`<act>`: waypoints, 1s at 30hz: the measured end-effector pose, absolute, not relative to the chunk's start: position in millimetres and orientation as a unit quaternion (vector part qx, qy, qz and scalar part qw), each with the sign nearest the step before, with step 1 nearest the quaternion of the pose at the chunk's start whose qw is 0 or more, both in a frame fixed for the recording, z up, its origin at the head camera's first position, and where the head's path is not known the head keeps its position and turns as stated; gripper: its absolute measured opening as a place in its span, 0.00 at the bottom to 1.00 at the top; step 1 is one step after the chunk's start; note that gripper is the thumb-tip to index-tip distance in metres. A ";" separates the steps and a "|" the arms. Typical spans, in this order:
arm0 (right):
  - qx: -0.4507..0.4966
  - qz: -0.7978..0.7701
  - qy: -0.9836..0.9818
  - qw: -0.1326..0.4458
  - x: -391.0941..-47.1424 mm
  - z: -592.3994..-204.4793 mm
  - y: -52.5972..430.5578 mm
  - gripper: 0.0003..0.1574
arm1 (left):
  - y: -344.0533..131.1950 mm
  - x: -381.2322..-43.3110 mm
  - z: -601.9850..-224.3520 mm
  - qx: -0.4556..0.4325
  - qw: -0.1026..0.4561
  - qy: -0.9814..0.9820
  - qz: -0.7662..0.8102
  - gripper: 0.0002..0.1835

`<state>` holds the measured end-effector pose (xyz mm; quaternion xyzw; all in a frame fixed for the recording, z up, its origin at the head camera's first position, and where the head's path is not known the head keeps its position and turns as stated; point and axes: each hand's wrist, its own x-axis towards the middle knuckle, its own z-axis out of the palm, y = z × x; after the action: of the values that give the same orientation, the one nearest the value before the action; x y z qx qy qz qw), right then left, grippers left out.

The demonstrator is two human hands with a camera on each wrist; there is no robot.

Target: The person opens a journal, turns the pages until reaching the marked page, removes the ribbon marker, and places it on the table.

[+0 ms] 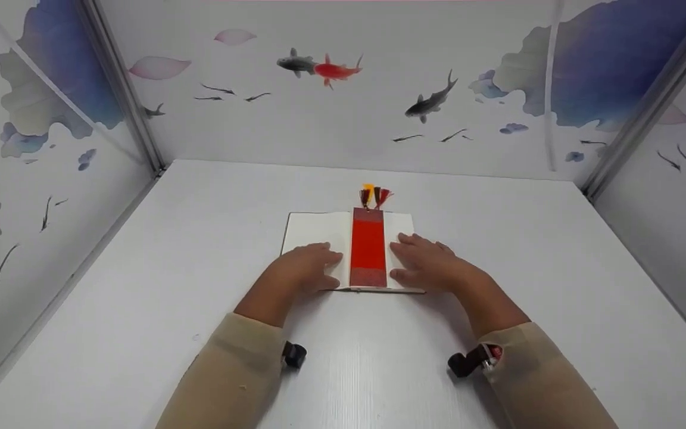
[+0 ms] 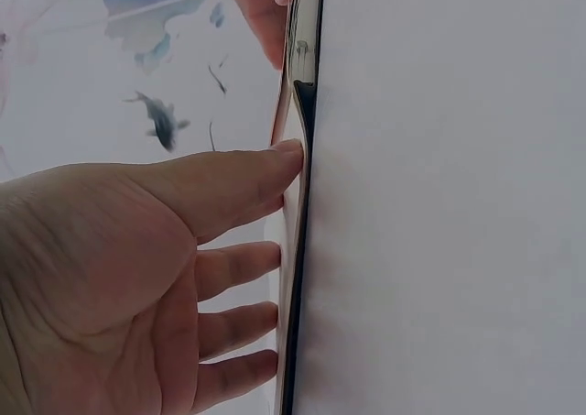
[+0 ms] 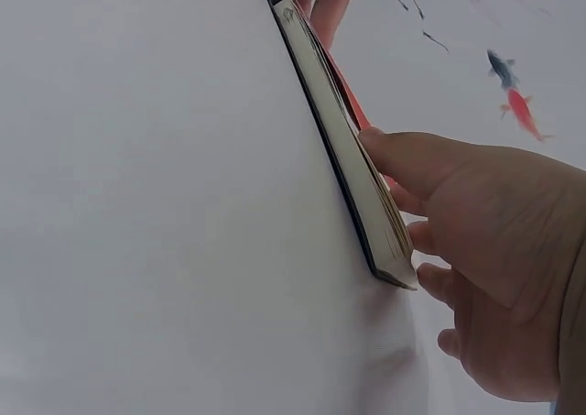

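Note:
An open book (image 1: pixel 314 225) with blank cream pages lies on the white table. Along its middle fold rests a red bookmark (image 1: pixel 368 245), with dark red ends and a yellow, black and red tassel (image 1: pixel 374 195) sticking out past the far edge. My left hand (image 1: pixel 307 266) presses the left page with spread, fairly straight fingers. On the right page lies my right hand (image 1: pixel 429 261), its fingers extended beside the bookmark. In the right wrist view the thumb touches the top of the page block (image 3: pixel 343 140). The left wrist view shows the dark cover (image 2: pixel 302 268) under the left thumb.
The white table (image 1: pixel 140 286) spreads around the book on every side. Pale walls (image 1: pixel 343 125) painted with fish and lotus leaves enclose the back and both sides. A small black camera (image 1: pixel 467 362) sits at the right wrist, another black camera (image 1: pixel 295 355) at the left.

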<state>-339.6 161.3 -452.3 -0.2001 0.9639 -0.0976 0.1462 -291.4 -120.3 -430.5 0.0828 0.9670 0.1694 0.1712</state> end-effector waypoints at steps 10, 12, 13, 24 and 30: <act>-0.202 -0.123 0.969 0.066 -340.2 -448.1 129.5 0.46 | -118.4 -291.8 -431.3 0.089 0.169 0.968 0.162 0.37; -0.207 -0.126 0.968 0.061 -338.9 -448.7 120.1 0.47 | -118.4 -291.5 -430.0 0.086 0.172 0.968 0.161 0.37; -0.210 -0.128 0.967 0.062 -338.2 -449.2 115.7 0.48 | -118.5 -291.5 -429.6 0.086 0.173 0.968 0.159 0.37; -0.246 -0.118 0.961 0.055 -339.8 -450.3 89.5 0.47 | -120.4 -293.4 -429.2 0.101 0.179 0.968 0.141 0.37; -0.247 -0.095 0.962 0.061 -346.0 -455.1 88.7 0.48 | -119.7 -296.5 -432.3 0.106 0.178 0.969 0.137 0.36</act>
<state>-346.0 88.7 -455.1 -0.2469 0.9624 -0.0950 0.0609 -296.5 -119.7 -432.3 0.1058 0.9686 0.1374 0.1781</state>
